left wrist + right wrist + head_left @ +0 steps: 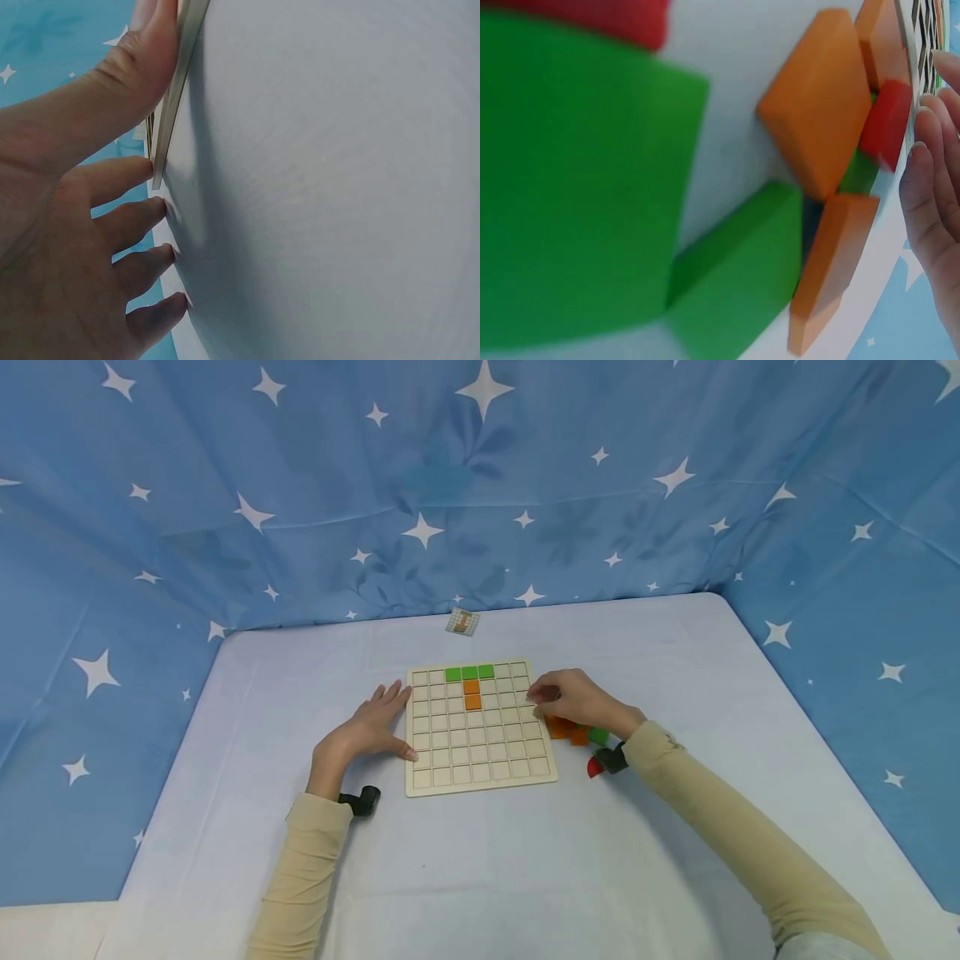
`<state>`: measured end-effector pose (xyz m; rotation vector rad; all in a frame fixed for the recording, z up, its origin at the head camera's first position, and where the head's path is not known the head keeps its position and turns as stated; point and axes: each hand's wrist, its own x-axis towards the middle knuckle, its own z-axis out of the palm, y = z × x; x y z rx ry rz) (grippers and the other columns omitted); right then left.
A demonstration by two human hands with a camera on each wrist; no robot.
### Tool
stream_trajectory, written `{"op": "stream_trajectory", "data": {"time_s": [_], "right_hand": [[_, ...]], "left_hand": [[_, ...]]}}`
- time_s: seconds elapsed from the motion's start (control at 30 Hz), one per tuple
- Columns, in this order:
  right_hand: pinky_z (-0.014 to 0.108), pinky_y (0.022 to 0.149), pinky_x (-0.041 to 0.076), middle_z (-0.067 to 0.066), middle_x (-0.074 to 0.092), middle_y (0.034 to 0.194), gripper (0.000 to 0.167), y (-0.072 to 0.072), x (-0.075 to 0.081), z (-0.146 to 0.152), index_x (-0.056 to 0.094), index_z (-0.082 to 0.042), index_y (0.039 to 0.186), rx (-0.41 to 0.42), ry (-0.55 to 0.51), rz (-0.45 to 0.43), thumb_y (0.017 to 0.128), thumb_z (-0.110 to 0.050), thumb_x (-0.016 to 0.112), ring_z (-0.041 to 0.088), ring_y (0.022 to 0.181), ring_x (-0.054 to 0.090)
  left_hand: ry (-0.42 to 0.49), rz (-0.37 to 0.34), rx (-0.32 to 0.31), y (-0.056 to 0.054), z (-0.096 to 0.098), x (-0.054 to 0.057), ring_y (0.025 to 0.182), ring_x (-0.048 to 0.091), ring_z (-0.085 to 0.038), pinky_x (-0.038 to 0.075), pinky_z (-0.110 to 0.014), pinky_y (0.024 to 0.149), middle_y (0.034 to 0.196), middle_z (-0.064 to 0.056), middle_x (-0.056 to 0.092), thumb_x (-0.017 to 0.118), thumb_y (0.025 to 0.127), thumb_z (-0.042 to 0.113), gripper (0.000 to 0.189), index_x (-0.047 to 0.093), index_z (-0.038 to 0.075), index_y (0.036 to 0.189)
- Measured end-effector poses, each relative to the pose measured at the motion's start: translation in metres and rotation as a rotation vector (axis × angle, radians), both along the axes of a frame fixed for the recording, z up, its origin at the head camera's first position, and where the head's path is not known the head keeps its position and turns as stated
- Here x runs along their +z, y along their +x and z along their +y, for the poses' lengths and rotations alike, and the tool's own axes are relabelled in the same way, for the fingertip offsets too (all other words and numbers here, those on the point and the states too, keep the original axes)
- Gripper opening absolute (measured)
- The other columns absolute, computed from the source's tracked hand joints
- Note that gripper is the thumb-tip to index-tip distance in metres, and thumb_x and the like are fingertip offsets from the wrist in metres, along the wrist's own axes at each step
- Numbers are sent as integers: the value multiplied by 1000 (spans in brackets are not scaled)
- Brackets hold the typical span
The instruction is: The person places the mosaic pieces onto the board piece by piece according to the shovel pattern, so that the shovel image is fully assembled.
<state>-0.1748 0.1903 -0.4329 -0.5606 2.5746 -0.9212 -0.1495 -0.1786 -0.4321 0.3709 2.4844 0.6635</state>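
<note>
A pale wooden grid board (480,743) lies on the table in the head view. Three green tiles (469,673) form a row near its far edge, and two orange tiles (472,695) run down from the middle one. My left hand (372,724) rests at the board's left side with spread fingers, its thumb on the edge. Over the board's right edge is my right hand (573,696), fingers bent and thumb apart from them; no tile shows between them. Loose orange blocks (817,105), green blocks (742,270) and red blocks (887,124) lie beneath it.
A small patterned card (462,622) lies behind the board near the table's far edge. White cloth (465,868) covers the table. A blue star-printed curtain (420,460) surrounds the back and sides. Each wrist carries a black camera (362,802).
</note>
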Motion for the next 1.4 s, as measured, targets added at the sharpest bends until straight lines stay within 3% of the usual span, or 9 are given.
{"op": "stream_trajectory", "data": {"time_s": [0.7, 1.03, 1.4], "right_hand": [[32, 81, 55, 8, 72, 106, 22, 5, -3, 14, 77, -5, 111, -12, 55, -34, 92, -16, 78, 19, 89, 64], [34, 83, 56, 5, 71, 98, 17, 4, -2, 14, 76, -8, 104, -31, 76, -52, 90, -16, 79, 20, 87, 62], [35, 85, 57, 6, 74, 100, 15, 6, -5, 18, 76, -6, 108, -18, 28, 6, 94, -10, 73, 20, 88, 64]], "left_hand": [[-7, 8, -1, -1, -6, -4, 159, -6, -43, 2, -61, 129, 173, -20, -1, 90, 79, 33, 120, 13, 4, 165], [10, 2, -6, 0, -5, -2, 159, -8, -43, 1, -61, 128, 173, -20, -2, 90, 80, 32, 119, 12, 3, 165], [17, -5, -9, 0, -1, 0, 159, -8, -42, 0, -61, 128, 173, -20, -2, 89, 80, 30, 119, 11, 4, 165]]}}
